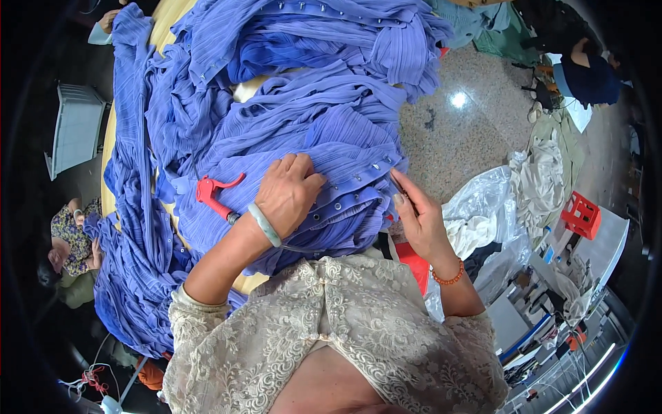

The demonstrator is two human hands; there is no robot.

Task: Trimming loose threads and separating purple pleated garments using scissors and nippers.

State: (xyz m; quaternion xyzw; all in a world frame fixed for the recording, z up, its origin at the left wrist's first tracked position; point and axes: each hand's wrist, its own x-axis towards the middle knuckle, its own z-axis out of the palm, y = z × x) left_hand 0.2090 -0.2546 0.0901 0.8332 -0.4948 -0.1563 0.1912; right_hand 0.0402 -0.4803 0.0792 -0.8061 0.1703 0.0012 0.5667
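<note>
Garments across a table
An air gun lies on them, left of the left hand; plastic sheeting lies right.

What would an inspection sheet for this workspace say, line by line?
Surface: yellowish table, mostly covered.
Things: blue-purple garments, metal fasteners attached; red trigger tool lying on them.
Clutter: clear plastic and pale cloth, right.
Hands: left hand on fabric; right hand at fabric's edge, grip unclear.
Cables: white and red cables, lower left.
Surroundings: red plastic stool, right; people at left and upper right.
</note>
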